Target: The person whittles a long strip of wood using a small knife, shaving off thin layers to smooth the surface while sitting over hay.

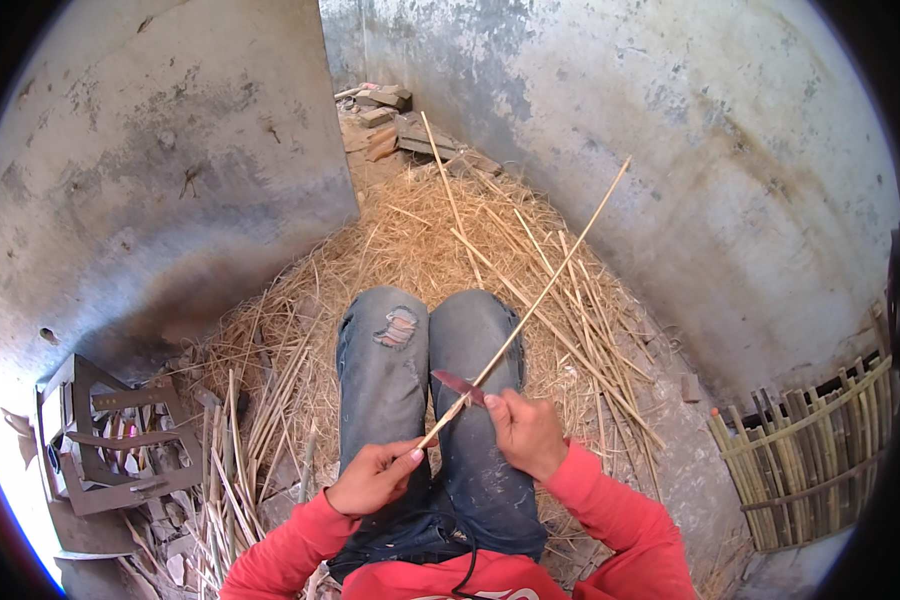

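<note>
A long, thin bamboo strip (pixel 552 285) slants across my lap, its far end up and to the right over the shavings. My left hand (pixel 381 474) is closed around the strip's near end. In my right hand (pixel 526 432) is a knife, its handle hidden by my fingers. The knife's dark reddish blade (pixel 456 384) lies across the strip just ahead of my left hand. A pale, freshly cut patch shows on the strip beside the blade. Both hands are above my thighs, in worn jeans (pixel 382 390).
Straw-like shavings (pixel 410 235) cover the floor ahead, with bamboo strips (pixel 580 330) lying on them to the right. More strips (pixel 232 470) stand at the left beside a brown metal frame (pixel 135 490). A slatted bamboo panel (pixel 810 455) leans at the right. Rubble (pixel 380 105) lies by the walls.
</note>
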`<state>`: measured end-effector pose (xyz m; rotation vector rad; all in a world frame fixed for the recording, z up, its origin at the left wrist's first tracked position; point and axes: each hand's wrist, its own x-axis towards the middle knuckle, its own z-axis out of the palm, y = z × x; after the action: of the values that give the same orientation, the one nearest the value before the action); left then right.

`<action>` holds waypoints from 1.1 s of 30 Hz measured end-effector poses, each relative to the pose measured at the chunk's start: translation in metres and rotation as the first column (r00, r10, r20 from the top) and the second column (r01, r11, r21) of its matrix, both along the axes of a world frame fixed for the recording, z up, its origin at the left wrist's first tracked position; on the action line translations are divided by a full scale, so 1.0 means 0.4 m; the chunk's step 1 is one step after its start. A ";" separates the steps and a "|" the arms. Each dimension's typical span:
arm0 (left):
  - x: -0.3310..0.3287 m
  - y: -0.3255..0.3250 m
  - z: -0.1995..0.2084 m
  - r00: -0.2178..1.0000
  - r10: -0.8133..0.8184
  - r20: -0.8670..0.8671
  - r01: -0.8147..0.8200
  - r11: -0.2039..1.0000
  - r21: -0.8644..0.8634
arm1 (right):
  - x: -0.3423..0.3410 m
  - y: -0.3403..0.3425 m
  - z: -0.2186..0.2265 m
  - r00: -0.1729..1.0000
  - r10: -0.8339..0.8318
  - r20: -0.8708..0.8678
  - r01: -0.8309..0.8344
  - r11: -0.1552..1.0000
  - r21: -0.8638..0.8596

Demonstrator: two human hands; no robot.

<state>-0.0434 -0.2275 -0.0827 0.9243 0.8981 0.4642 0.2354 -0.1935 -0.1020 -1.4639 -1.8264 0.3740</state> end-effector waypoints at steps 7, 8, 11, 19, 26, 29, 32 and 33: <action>-0.007 0.008 0.005 0.999 -0.004 0.034 0.005 0.999 -0.039 | -0.023 -0.015 0.010 0.994 0.015 0.107 -0.012 1.000 -0.027; -0.014 0.007 0.005 1.000 -0.011 0.017 0.012 0.999 -0.038 | -0.025 -0.020 0.019 0.995 0.011 0.095 -0.009 1.000 -0.020; 0.003 0.011 0.001 0.998 0.006 0.062 -0.001 0.997 -0.081 | -0.007 -0.002 0.052 0.997 -0.061 -0.037 0.056 0.990 -0.128; -0.013 0.006 -0.016 0.995 -0.023 0.095 0.035 0.991 -0.125 | -0.014 -0.038 0.044 0.996 0.079 -0.041 -0.086 0.975 -0.203; 0.005 0.003 0.001 0.998 -0.003 0.062 0.008 0.997 -0.072 | 0.017 -0.005 0.048 0.883 0.013 -0.469 -0.179 0.934 -0.310; 0.013 0.002 0.009 1.000 0.005 -0.017 -0.004 1.000 0.029 | -0.043 -0.013 0.121 0.935 0.006 -0.355 -0.111 0.954 -0.278; 0.023 0.001 -0.002 0.998 -0.011 -0.062 0.019 0.992 0.126 | -0.084 -0.016 0.122 0.953 0.017 -0.302 -0.073 0.982 -0.175; 0.022 0.001 0.000 0.999 -0.005 -0.054 0.011 0.994 0.109 | -0.086 -0.019 0.123 0.949 0.006 -0.317 -0.067 0.981 -0.180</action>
<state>-0.0344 -0.2271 -0.0828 1.0434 0.9244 0.4875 0.2009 -0.2012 -0.0527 -1.4027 -1.5952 0.7732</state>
